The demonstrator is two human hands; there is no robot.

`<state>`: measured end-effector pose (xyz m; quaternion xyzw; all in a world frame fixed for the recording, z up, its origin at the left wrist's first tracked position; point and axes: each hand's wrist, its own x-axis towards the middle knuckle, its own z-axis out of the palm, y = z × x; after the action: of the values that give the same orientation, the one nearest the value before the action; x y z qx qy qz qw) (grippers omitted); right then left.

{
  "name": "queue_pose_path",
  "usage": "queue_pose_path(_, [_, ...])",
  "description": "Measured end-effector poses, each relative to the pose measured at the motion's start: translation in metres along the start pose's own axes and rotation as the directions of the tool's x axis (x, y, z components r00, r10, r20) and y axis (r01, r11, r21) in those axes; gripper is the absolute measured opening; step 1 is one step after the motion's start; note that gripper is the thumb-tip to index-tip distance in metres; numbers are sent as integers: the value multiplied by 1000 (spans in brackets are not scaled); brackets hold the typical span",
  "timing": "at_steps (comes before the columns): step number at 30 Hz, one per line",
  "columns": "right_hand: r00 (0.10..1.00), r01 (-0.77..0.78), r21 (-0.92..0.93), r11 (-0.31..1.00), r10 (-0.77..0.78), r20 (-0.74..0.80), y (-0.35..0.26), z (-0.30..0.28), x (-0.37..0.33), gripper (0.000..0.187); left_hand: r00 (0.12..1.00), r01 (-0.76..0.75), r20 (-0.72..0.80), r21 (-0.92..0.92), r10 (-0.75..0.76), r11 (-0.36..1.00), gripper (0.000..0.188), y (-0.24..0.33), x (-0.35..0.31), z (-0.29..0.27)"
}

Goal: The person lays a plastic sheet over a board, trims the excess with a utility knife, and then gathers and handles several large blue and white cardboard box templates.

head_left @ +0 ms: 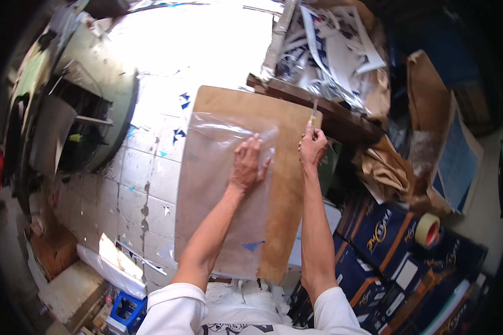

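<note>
A tan board with rounded corners lies in front of me. Over its left and middle part is a clear plastic sheet, wrinkled along its far edge. My left hand rests on the sheet with its fingers stretched out and holds nothing. At the board's far right corner, my right hand is closed round the handle of a thin-bladed cutter knife. The blade points away from me; most of the handle is hidden in my fingers. A small blue triangular scrap shows on the sheet near me.
Dark blue cartons are stacked at the right, with a tape roll on them. Paper scraps fill the far right behind a dark wooden beam. A drum-like object stands left. Scraps litter the tiled floor.
</note>
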<state>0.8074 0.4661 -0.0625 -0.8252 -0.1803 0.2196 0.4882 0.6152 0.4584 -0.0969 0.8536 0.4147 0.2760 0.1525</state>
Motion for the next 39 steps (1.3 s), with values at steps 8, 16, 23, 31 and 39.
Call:
queue_pose_path(8, [922,-386,-300,872,359,-142,169,-196,-101,60,996,71,42,58,-73,996,59,6,-2,-16])
queue_pose_path(16, [937,-328,-655,680,322,-135,327,-277,-151,31,998,37,47,60,-40,998,19,3,-1,-2])
queue_pose_path(23, [989,74,-540,838,-129,-65,153,-178,-197,52,992,113,-40,-54,-116,992,12,-23,-10,0])
queue_pose_path(31, [936,-44,-128,991,86,341,40,12,-289,25,788,244,93,-955,-609,170,14,-96,-67,-90])
queue_pose_path(39, [873,-485,687,541,265,408,12,-143,-215,24,628,335,-444,-587,-639,737,43,-142,-236,-377])
